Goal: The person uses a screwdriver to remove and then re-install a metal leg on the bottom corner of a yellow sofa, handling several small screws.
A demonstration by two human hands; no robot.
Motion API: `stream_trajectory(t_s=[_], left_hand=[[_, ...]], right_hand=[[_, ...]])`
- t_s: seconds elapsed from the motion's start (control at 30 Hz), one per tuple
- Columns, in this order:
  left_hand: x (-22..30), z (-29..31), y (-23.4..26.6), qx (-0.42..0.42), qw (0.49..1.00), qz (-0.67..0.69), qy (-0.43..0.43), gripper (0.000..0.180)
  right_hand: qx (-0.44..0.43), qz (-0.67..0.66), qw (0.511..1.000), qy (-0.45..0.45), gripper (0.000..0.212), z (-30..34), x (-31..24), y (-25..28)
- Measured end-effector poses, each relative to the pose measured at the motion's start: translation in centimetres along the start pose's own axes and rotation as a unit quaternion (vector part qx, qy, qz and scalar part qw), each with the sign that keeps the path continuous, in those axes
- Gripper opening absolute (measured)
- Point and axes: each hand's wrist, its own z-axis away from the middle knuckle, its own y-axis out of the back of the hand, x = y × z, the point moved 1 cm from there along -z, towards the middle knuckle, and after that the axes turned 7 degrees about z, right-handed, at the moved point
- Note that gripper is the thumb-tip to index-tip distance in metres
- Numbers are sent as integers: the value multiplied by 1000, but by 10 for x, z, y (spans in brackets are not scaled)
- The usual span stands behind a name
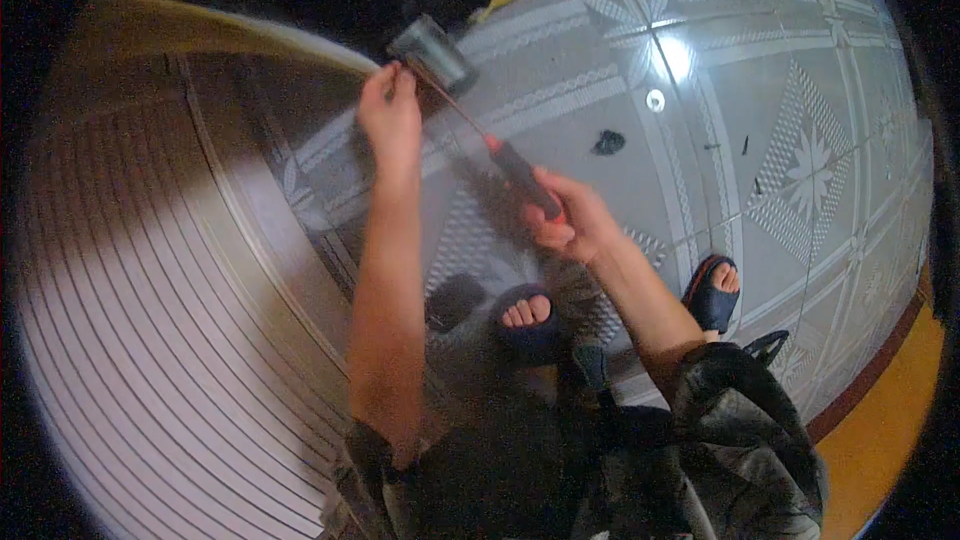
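My right hand (572, 218) is wrapped round the black and red handle of a screwdriver (522, 172). Its thin shaft slants up and left toward a grey metal cylinder (440, 52), shaped like a short furniture leg, at the edge of a dark surface. Beside the shaft's far end, my left hand (392, 118) is closed in a pinch. What lies between those fingertips is too small and blurred to make out. Whether the screwdriver tip touches a screw is hidden by the fingers and shadow.
A ribbed light panel (170, 340) fills the left side. On the patterned tile floor (560, 70) lie a small black piece (608, 143), a white ring (655, 101) and several thin dark bits like screws (745, 145). My feet in dark slippers (530, 325) stand below my hands.
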Motion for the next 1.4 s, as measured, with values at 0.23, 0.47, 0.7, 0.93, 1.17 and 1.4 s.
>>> stream_trajectory(t_s=[0.23,0.47,0.7,0.93,1.17,1.4], left_hand=[[0,10,-42,56,934,301,184,28],[12,27,-44,40,934,324,147,30],[5,28,-43,70,937,324,113,30],[-1,22,-44,83,944,311,76,28],[1,24,-45,80,940,320,80,30],[-1,15,-51,208,910,348,85,18]], right_hand=[[-11,52,998,25,31,1,-10,14],[19,127,990,55,26,16,-20,6],[117,227,962,101,25,31,-35,-15],[143,298,935,128,27,30,-61,0],[104,326,932,122,27,28,-83,15],[43,266,961,57,30,14,-80,26]])
